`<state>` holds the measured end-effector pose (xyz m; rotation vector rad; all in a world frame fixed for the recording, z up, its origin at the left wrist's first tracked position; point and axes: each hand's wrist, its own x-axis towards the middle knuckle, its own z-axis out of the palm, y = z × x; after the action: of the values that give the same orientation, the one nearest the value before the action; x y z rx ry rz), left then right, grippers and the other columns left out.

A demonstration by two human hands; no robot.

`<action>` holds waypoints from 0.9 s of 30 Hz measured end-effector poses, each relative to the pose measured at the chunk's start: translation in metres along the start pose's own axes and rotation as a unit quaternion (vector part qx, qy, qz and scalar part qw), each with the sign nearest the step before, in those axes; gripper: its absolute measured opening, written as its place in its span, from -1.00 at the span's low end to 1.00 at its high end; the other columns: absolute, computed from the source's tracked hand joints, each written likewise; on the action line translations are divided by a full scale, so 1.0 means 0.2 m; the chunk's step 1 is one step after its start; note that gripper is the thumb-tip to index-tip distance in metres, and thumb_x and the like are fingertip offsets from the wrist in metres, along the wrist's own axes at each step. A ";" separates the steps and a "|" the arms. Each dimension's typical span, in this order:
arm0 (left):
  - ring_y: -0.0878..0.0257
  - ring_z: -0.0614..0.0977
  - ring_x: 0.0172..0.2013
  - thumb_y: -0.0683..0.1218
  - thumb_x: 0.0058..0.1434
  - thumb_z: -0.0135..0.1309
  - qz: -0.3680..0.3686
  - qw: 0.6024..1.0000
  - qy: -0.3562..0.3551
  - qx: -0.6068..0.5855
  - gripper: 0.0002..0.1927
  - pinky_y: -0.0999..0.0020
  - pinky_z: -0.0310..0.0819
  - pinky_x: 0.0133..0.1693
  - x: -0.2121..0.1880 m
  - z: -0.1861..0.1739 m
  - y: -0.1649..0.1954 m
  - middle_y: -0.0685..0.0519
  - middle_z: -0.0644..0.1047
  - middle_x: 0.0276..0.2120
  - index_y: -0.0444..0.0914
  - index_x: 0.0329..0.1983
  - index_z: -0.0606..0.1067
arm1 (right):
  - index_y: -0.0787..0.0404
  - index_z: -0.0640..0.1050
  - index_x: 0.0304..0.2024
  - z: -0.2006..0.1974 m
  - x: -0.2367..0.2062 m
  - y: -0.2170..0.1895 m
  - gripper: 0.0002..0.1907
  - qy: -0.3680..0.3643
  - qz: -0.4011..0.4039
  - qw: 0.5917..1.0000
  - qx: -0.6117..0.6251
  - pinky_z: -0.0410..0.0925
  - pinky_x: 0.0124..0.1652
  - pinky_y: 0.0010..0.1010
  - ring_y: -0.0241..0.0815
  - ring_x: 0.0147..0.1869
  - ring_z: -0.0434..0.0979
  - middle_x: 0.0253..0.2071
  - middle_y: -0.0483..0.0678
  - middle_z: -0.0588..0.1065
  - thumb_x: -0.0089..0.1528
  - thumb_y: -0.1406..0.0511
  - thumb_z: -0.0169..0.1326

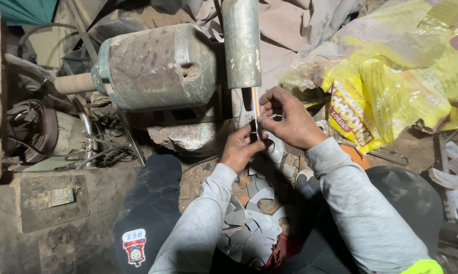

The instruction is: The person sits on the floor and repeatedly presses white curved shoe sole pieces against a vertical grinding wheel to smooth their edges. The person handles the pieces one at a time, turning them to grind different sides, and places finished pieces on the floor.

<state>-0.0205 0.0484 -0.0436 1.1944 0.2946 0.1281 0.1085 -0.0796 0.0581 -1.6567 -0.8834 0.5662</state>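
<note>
Dusty workshop floor (61,243): both hands, left hand (240,150) and right hand (285,119), pinch a thin, stiff, light strip (256,109) edge-on; sharp-looking, likely slippery.

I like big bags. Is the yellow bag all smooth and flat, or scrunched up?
Scrunched up. The yellow bag shows deep folds and wrinkles and lies heaped beside the right hand.

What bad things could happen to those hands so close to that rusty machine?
Both hands are bare. The right hand and left hand pinch a thin flat strip just under the metal cylinder of the motor, so fingers could get nicked or caught. The curved metal offcuts heaped between the knees look sharp-edged and might cut a hand or leg.
</note>
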 end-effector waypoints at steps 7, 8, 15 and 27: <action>0.12 0.57 0.09 -0.25 -0.04 0.36 0.078 0.951 0.165 0.248 -0.26 0.26 0.54 0.07 -0.12 0.13 -0.03 -0.02 0.52 0.11 -0.31 0.25 0.36 | 0.34 0.46 -0.05 -0.11 -0.05 0.00 -0.65 -0.138 0.084 0.980 -0.112 0.45 -0.07 -0.40 -0.23 -0.12 0.49 -0.22 0.02 0.51 0.16 0.37 0.25; 0.04 0.57 0.08 -0.24 -0.05 0.37 0.134 0.911 0.194 0.339 -0.31 0.21 0.52 0.09 -0.16 0.15 -0.01 -0.07 0.55 0.08 -0.31 0.20 0.43 | 0.32 0.44 0.05 -0.13 -0.05 -0.01 -0.57 -0.149 0.079 0.982 -0.082 0.42 0.01 -0.39 -0.22 -0.02 0.50 -0.11 0.01 0.52 0.15 0.36 0.24; -0.07 0.56 0.05 -0.17 -0.04 0.39 0.178 0.865 0.184 0.431 -0.36 0.15 0.46 0.11 -0.22 0.22 0.19 -0.12 0.57 0.03 -0.27 0.16 0.49 | 0.22 0.27 0.40 -0.28 -0.07 -0.12 -0.21 -0.160 0.038 0.975 -0.151 0.21 0.29 -0.26 -0.06 0.43 0.31 0.36 0.10 0.35 0.15 0.23 0.23; 0.12 0.65 -0.01 -0.09 0.28 0.19 -0.021 0.998 0.046 -0.033 -0.39 0.27 0.69 -0.11 -0.14 0.19 0.08 -0.18 0.56 0.06 -0.48 0.31 0.34 | 0.37 0.41 -0.08 -0.29 -0.03 -0.15 -0.52 -0.015 0.130 0.991 0.013 0.48 -0.09 -0.32 -0.14 -0.06 0.61 -0.17 0.03 0.55 0.16 0.22 0.33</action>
<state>-0.0362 0.0137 -0.0112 1.1179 0.3940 0.1556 0.1397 -0.1161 0.1015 -1.7557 -0.6820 0.7782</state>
